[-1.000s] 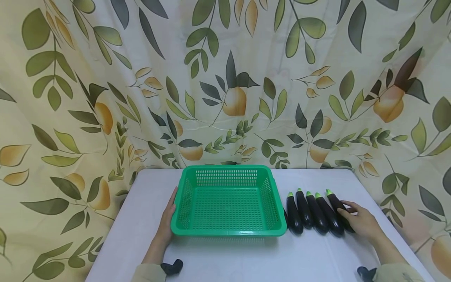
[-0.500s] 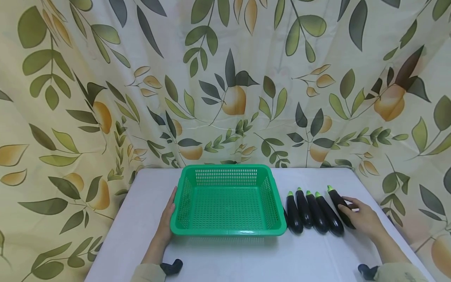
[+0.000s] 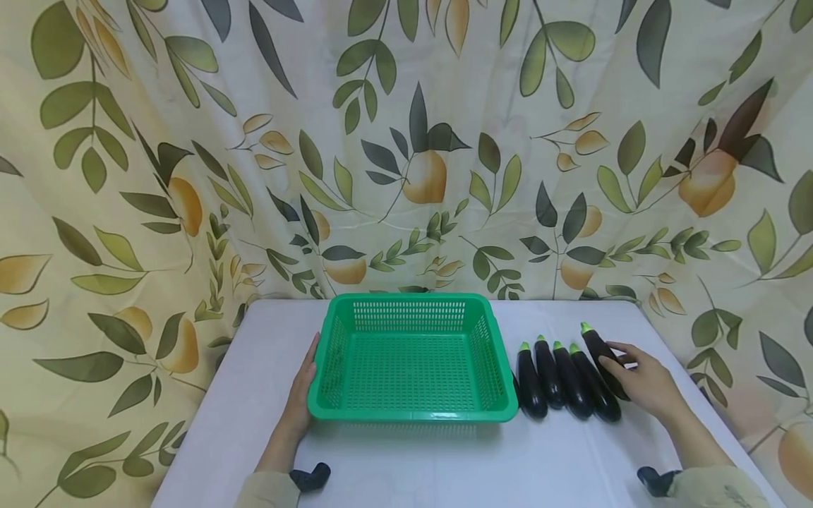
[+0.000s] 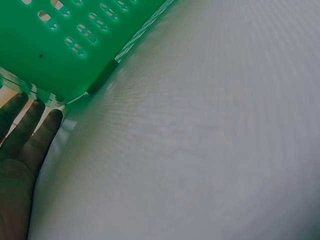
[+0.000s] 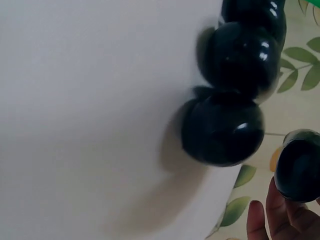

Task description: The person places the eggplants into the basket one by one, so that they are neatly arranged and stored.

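A green plastic basket (image 3: 413, 416) with slotted sides stands on the white table. Straight fingers of my left hand (image 3: 298, 395) rest against its left side; in the left wrist view these fingers (image 4: 40, 130) touch the basket's wall (image 4: 60, 65). My right hand (image 3: 651, 384) grips a dark eggplant (image 3: 597, 347) with a green stem end, between thumb and fingers. In the right wrist view that eggplant (image 5: 300, 167) is held up, apart from the others. Several more eggplants (image 3: 574, 384) lie side by side to the right of the basket, partly touching.
A white cloth covers the table (image 3: 406, 466). Behind it hangs a curtain (image 3: 406, 176) printed with leaves and fruit. One more eggplant (image 3: 515, 384) is mostly hidden beside the basket's right edge. Dark straps with mounts (image 3: 311, 478) sit at both wrists.
My right hand has lifted the rightmost eggplant and moved it up and slightly left, after first shifting it a little right. The left hand and basket stay in place.
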A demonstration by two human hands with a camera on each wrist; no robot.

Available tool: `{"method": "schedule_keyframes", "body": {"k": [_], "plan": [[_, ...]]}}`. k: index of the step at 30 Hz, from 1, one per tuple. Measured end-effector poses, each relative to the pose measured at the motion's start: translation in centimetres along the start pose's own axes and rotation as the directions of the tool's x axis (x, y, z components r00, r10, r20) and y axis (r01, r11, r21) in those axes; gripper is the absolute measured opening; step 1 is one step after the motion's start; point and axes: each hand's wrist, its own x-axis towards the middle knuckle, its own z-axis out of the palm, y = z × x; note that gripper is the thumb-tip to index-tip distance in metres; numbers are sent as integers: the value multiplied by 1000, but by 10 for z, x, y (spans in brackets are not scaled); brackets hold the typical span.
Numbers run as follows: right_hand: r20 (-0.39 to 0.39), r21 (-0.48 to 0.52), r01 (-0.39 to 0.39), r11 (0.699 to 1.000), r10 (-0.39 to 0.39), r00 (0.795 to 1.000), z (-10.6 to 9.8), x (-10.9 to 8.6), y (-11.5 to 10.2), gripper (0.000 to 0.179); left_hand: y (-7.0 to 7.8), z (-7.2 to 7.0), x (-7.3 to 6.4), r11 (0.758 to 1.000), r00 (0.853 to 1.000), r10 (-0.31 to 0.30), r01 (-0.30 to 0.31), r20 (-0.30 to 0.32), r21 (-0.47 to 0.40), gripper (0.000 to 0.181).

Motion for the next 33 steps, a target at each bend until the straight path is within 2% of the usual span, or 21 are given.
{"method": "schedule_keyframes", "body": {"k": [17, 33], "plan": [[-30, 23, 34, 999, -33, 999, -2, -1, -45, 72, 0, 1, 3, 1000, 1000, -3, 3, -1, -1, 58], [-30, 23, 62, 998, -62, 998, 7, -2, -76, 69, -3, 1, 0, 1000, 1000, 5, -5, -5, -5, 59]]}}
